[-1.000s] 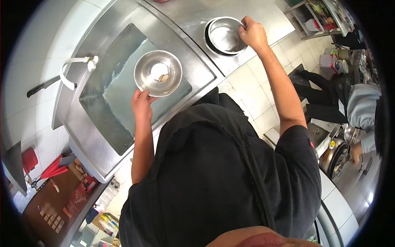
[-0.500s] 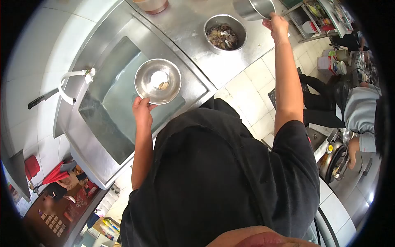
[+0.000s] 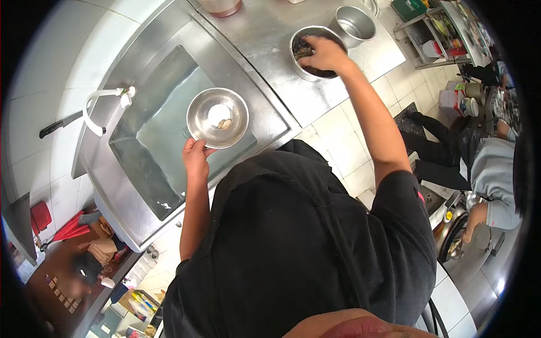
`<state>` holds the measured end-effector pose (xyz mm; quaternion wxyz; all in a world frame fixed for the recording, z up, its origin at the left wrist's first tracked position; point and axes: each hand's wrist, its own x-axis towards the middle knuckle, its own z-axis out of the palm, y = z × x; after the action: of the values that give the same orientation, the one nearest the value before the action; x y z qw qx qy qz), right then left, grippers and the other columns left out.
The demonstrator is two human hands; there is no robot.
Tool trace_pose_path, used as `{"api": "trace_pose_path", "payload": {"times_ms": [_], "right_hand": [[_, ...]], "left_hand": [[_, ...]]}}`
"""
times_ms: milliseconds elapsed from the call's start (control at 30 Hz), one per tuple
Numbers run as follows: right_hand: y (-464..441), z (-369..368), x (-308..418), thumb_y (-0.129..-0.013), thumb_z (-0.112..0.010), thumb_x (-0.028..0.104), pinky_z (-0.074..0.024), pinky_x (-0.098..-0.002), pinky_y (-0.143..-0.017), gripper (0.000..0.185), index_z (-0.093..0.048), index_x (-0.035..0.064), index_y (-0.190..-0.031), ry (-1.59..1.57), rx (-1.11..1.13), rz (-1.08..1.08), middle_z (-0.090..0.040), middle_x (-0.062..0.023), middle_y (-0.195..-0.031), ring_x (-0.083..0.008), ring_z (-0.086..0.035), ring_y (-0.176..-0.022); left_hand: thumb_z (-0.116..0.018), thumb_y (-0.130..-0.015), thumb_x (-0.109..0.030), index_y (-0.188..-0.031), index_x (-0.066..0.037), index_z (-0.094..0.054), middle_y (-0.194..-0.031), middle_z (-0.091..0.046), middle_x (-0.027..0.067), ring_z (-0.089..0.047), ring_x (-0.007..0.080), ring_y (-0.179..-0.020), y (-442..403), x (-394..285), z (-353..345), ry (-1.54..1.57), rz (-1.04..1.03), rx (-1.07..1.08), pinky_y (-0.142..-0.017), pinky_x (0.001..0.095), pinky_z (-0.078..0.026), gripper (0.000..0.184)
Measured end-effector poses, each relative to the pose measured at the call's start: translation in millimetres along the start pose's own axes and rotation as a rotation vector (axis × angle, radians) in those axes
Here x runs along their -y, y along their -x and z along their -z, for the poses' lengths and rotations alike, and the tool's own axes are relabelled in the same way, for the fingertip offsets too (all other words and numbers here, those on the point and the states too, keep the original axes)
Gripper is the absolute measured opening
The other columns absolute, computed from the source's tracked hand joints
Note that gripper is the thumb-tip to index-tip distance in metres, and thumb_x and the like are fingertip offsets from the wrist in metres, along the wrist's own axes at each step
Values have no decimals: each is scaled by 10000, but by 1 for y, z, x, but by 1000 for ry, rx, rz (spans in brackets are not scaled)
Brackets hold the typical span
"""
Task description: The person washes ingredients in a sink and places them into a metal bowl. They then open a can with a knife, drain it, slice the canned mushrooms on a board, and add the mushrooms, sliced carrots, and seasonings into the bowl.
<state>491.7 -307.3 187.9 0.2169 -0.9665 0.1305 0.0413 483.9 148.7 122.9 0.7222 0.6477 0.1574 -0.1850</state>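
Observation:
My left hand (image 3: pixel 197 156) pinches the near rim of a shallow stainless steel bowl (image 3: pixel 197 110), holding it over the water-filled sink (image 3: pixel 270 121). A few small pale tan pieces (image 3: pixel 224 124) lie at the bottom of the bowl; what they are I cannot tell. Over on the steel counter, my right hand (image 3: pixel 328 54) reaches into a round metal pot (image 3: pixel 297 70), thumb and fingers apart above dark brownish contents (image 3: pixel 304 49). The hand partly hides those contents. Beside that pot stands a second metal pot (image 3: pixel 355 28), with nothing visible inside.
A white faucet (image 3: pixel 104 101) curves over the sink's left side, near a black-handled knife (image 3: pixel 53 128) by the wall. At the counter's far edge is a container with reddish contents (image 3: pixel 222 8). To the right, a person in grey (image 3: pixel 490 174) works at a pan (image 3: pixel 453 236).
My right hand has let go of the second metal pot, which now stands on the counter, and has moved left into the pot with dark contents. My left hand still holds the bowl.

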Motion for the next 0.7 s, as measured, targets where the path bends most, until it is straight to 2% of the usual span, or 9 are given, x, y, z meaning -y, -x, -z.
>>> {"api": "trace_pose_path", "payload": {"times_ms": [33,67,133,233,333,400,500,600,700], "right_hand": [[-15,-27,-6,-763,-759,360,-441,-424,-1063,740,-507,149,-1426,142,79,18,-520,-270,-1377,-435,-552,-1222],[-26,-46,-11,-792,-727,300,-453,-435,-1053,700,-488,211,-1444,240,124,60,-454,-288,-1415,-482,-567,-1174],[-36,-49,-1,-802,-703,220,-479,-448,-1009,596,-559,188,-1379,222,96,28,-593,-250,-1257,-405,-619,-1136],[-58,-50,-16,-797,-677,142,-551,-433,-865,462,-640,135,-1258,269,226,183,-684,-211,-1070,-312,-673,-1060],[-47,-18,-7,-771,-671,83,-577,-394,-714,353,-671,56,-1123,-40,248,-109,-700,-180,-879,-229,-698,-985],[-41,3,-14,-790,-652,27,-592,-344,-628,285,-652,-3,-1074,-219,115,-114,-697,-146,-930,-216,-703,-911],[-25,28,-13,-843,-627,-22,-621,-325,-670,220,-626,-15,-1062,-722,31,-183,-669,-89,-962,-201,-688,-882],[-22,32,-27,-889,-593,-56,-643,-330,-715,197,-596,19,-1071,-1206,-32,-137,-637,-55,-1009,-194,-676,-886],[-6,36,12,-904,-586,-73,-648,-336,-744,168,-594,47,-1021,-1416,-16,7,-639,-56,-1000,-167,-677,-893]], "left_hand": [[-567,-880,-4,-905,-10,-611,-834,-624,47,-614,120,-672,-1,1,1,-2,-4,-1,-591,295,-610,50],[-569,-880,-6,-908,-9,-611,-842,-630,52,-621,125,-678,-4,3,5,0,-19,1,-589,296,-610,51],[-571,-880,-10,-913,-6,-613,-858,-641,63,-634,134,-690,-6,9,15,8,-38,0,-584,298,-611,53],[-576,-881,-19,-928,-2,-615,-865,-645,68,-647,144,-709,0,7,22,24,-29,-12,-580,299,-613,64],[-577,-881,-24,-946,0,-619,-872,-652,74,-656,149,-721,8,8,32,73,-26,-53,-578,296,-614,81],[-575,-881,-23,-955,2,-621,-888,-662,82,-660,151,-729,12,13,45,110,-30,-69,-581,296,-615,90],[-567,-882,-18,-961,7,-622,-912,-673,94,-667,155,-742,13,25,67,128,-28,-99,-585,297,-618,100],[-564,-881,-25,-996,23,-619,-927,-670,98,-673,162,-758,16,18,72,120,-16,-125,-626,309,-622,135],[-571,-878,-39,-1032,39,-612,-954,-673,112,-683,185,-802,10,24,98,94,-7,-150,-686,329,-616,177]]}}
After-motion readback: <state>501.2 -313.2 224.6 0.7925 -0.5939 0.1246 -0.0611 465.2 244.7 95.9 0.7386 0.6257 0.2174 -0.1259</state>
